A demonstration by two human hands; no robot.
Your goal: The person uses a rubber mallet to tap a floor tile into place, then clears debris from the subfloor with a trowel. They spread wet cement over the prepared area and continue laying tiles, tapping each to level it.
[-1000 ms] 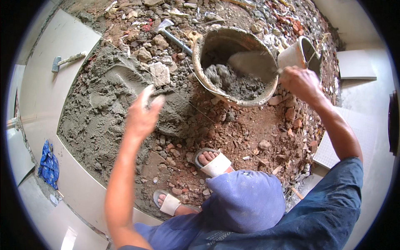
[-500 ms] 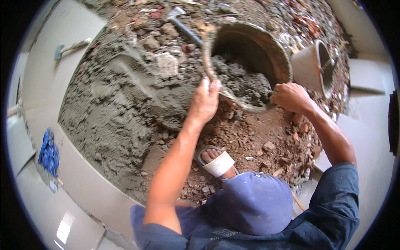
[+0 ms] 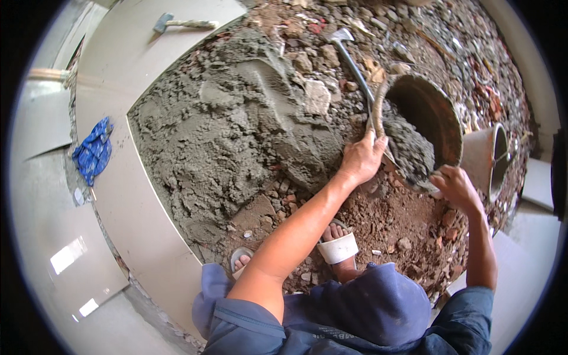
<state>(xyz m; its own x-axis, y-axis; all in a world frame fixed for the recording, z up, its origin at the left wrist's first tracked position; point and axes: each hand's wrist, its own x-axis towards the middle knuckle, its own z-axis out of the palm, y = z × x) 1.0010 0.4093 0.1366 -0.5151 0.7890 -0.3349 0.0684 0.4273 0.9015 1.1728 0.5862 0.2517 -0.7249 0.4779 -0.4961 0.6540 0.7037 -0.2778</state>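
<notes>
A large round bucket (image 3: 451,112) lies tipped toward me on the rubble, grey wet mortar (image 3: 408,145) heaped at its mouth. My left hand (image 3: 362,157) is closed on the bucket's left side, where a pale curved handle (image 3: 379,112) runs along the rim. Fingers of my right hand (image 3: 455,184) are curled over the near right rim. Left of the bucket spreads a bed of grey mortar (image 3: 207,136), smoothed in places. A hatchet-like tool (image 3: 357,70) with a blue-grey handle lies beyond my left hand, its lower end by the bucket.
A second, smaller bucket (image 3: 478,157) lies on its side to the right. Large pale tiles (image 3: 148,219) border the mortar on the left, with a mallet (image 3: 184,23) and a crumpled blue plastic bag (image 3: 94,151) on them. Broken stones (image 3: 318,97) lie around. My sandalled foot (image 3: 338,244) stands close.
My view has swung left, so everything sits farther right in the picture. The bucket is tipped more toward me and its mortar has slid to the mouth. Both hands keep hold of it.
</notes>
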